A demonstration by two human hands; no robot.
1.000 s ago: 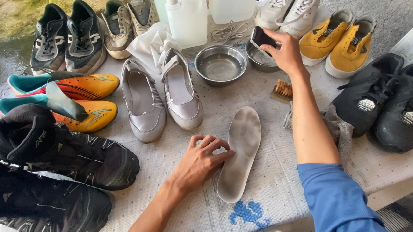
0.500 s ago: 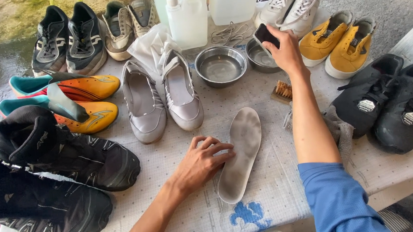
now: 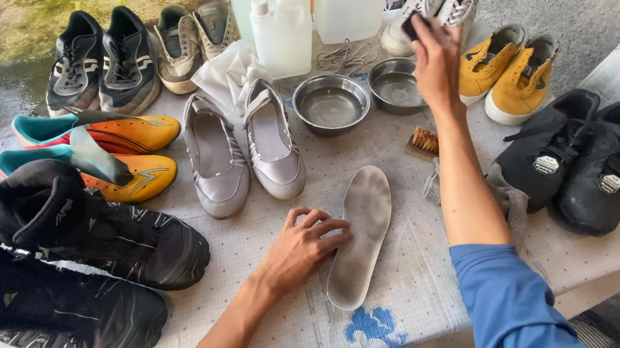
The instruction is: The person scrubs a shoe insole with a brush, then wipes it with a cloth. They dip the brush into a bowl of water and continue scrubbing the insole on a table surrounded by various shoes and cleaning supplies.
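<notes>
A grey shoe insole [image 3: 361, 236] lies flat on the cloth-covered table [image 3: 259, 272] near its front edge. My left hand [image 3: 302, 247] rests on the table with its fingertips pressing the insole's left edge. My right hand [image 3: 436, 60] is stretched out over the right-hand steel bowl [image 3: 393, 86] and holds a small dark object [image 3: 412, 26], partly hidden by the fingers. A second steel bowl [image 3: 330, 103] stands to the left of it.
Pairs of shoes ring the table: silver flats [image 3: 239, 150], orange cleats [image 3: 116, 155], black boots [image 3: 77, 270], yellow sneakers [image 3: 510, 73], black sneakers [image 3: 578, 155], white sneakers [image 3: 425, 6]. Plastic jugs [image 3: 282, 34] stand at the back. A small brush [image 3: 422, 144] lies by my right forearm.
My right hand has lifted a little above the right bowl with the dark object. My left hand and the insole have stayed put.
</notes>
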